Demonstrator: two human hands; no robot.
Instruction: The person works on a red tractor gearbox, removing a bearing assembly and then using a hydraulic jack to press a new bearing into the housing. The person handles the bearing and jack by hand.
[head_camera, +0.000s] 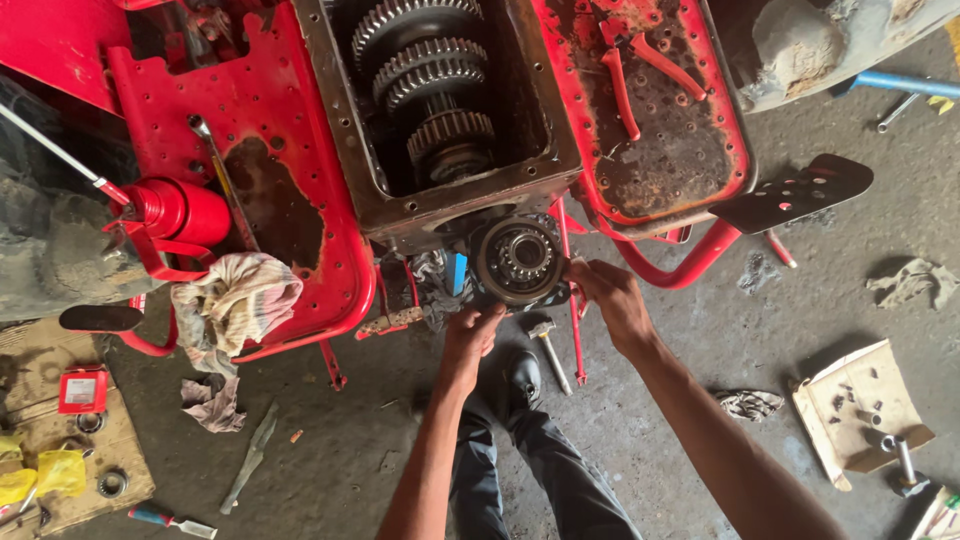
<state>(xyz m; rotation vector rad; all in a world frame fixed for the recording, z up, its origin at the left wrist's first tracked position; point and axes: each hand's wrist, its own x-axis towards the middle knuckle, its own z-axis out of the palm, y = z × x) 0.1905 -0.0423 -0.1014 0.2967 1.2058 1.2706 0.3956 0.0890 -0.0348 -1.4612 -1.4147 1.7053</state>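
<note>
hands (540, 310) gripping round gear hub (518, 258), open gearbox (440, 195)

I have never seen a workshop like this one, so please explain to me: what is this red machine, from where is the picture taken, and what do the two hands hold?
The one picture comes from a camera worn on the person's head, looking down past their arms to the concrete floor. The red machine looks like a tractor body with its top opened: inside the open housing you see a row of steel gears. At its near end sits a round part with a toothed centre. The left hand touches it from below and the right hand grips its side. A striped rag and a wrench lie on the left red plate. On the floor are a hammer, rags and cardboard with small parts.
</note>
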